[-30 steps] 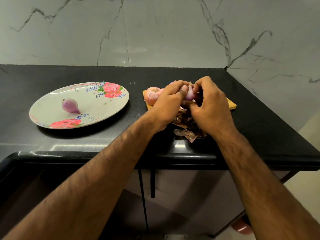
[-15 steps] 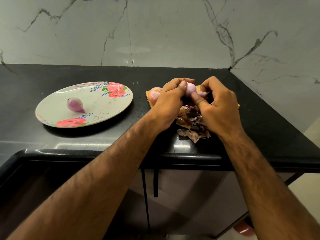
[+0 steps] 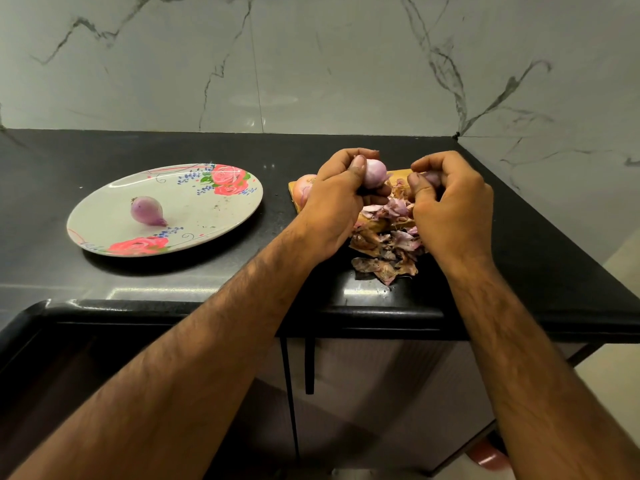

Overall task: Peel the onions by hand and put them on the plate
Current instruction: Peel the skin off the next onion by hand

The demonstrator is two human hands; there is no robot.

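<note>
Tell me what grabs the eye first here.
Two bare hands at centre right: the left hand grips a pale purple onion, the right hand pinches a strip of skin beside it. Below them a heap of peelings litters the black counter; to the left, one peeled onion lies on a rose-patterned plate.

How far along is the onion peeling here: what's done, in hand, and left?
Done: one peeled purple onion lies on the floral white plate; loose skins are piled by the wooden board. In hand: the left hand grips a pale pink, mostly bare onion while the right hand pinches a scrap of skin. Left: plating this one, then peeling the orange-skinned onion on the board behind the left hand.
</note>
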